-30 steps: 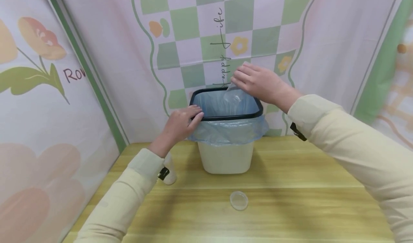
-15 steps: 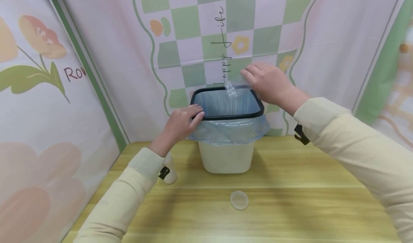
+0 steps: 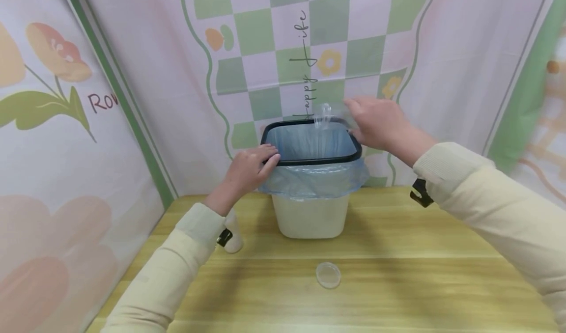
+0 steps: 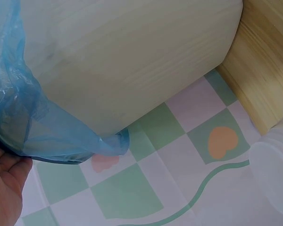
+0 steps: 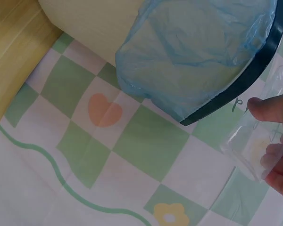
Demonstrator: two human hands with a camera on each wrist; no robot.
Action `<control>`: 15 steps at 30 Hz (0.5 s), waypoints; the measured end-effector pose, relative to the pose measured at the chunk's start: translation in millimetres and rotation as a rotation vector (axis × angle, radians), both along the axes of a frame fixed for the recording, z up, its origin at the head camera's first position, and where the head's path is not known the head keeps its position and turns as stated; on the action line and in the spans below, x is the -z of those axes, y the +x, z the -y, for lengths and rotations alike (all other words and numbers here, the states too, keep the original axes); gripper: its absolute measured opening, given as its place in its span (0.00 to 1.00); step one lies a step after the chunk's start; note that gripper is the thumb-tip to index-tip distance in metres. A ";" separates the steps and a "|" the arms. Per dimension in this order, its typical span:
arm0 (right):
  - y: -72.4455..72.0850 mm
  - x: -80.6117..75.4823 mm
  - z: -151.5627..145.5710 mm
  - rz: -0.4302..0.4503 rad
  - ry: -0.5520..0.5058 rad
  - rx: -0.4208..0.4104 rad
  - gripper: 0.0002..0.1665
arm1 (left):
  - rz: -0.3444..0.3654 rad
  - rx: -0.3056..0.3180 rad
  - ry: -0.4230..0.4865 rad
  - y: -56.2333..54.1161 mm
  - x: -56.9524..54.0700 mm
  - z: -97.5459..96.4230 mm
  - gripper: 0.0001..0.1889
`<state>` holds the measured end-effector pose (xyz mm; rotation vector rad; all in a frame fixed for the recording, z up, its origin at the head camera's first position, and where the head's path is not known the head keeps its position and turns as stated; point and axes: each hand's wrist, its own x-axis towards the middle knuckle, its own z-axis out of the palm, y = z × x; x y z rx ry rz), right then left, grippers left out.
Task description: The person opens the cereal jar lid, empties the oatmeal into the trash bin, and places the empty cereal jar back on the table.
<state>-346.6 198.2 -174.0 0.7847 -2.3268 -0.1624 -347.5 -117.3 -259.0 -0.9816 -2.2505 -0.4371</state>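
Observation:
A cream trash can (image 3: 311, 217) with a black rim stands on the table, lined with a blue plastic bag (image 3: 314, 180) folded over the rim. My left hand (image 3: 252, 168) grips the rim at its left side; in the left wrist view its fingers (image 4: 9, 167) meet the black edge. Above the rim's right back corner, my right hand (image 3: 376, 122) holds a clear plastic container (image 5: 247, 148), tilted with one end over the opening. A clear, shiny piece (image 3: 324, 117) shows at that end; whether it is part of the container I cannot tell.
A clear round lid (image 3: 328, 275) lies on the wooden table (image 3: 420, 274) in front of the can. A white cylindrical container (image 3: 233, 237) stands partly behind my left wrist. Printed curtains (image 3: 247, 23) hang close behind the can and at both sides.
My right hand has moved right and slightly down, turning the container. The clear piece at its end has shifted over the opening. My left hand stays on the rim.

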 end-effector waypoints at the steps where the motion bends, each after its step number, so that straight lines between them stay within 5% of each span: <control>1: 1.3 0.5 -1.3 0.009 -0.012 0.009 0.35 | 0.001 -0.001 0.000 -0.2 0.1 -0.1 0.17; 15: 16.4 6.3 -18.2 0.075 -0.178 0.035 0.40 | 0.003 0.005 -0.002 -1.0 1.2 0.2 0.18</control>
